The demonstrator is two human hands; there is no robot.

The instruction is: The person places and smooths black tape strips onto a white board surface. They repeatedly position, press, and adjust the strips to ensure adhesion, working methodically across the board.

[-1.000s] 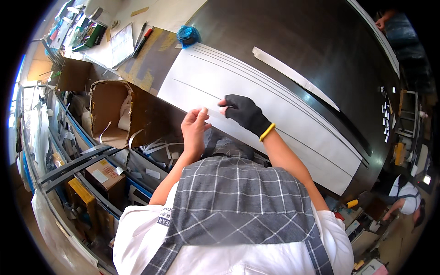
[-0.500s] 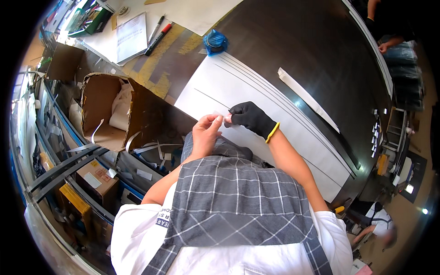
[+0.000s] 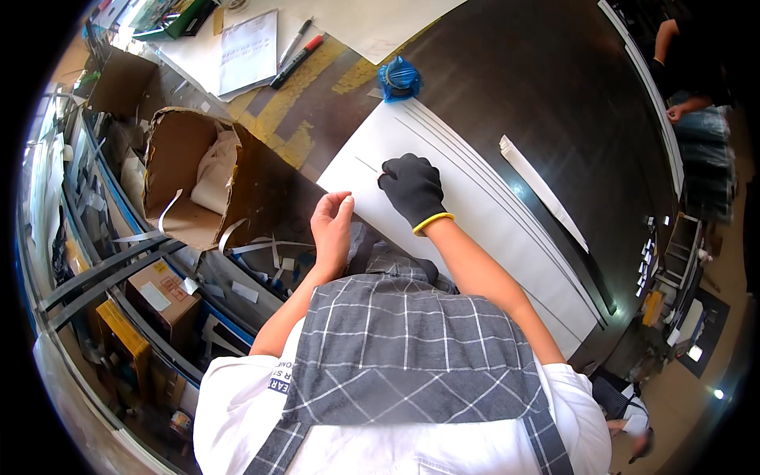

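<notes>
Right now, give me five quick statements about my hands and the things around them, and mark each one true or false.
1. The right hand wears a black glove. True.
2. Both hands are gloved. False: the left hand is bare.
3. An open cardboard box stands left of the white sheet. True.
4. The two hands are touching each other. False: they are apart.
5. A red-capped marker lies beside the notepaper. True.

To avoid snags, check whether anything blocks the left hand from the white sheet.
Nothing visible stands between the left hand and the white sheet; contact is unclear. The gloved right hand is over the sheet, off to the right, not between them.
</notes>
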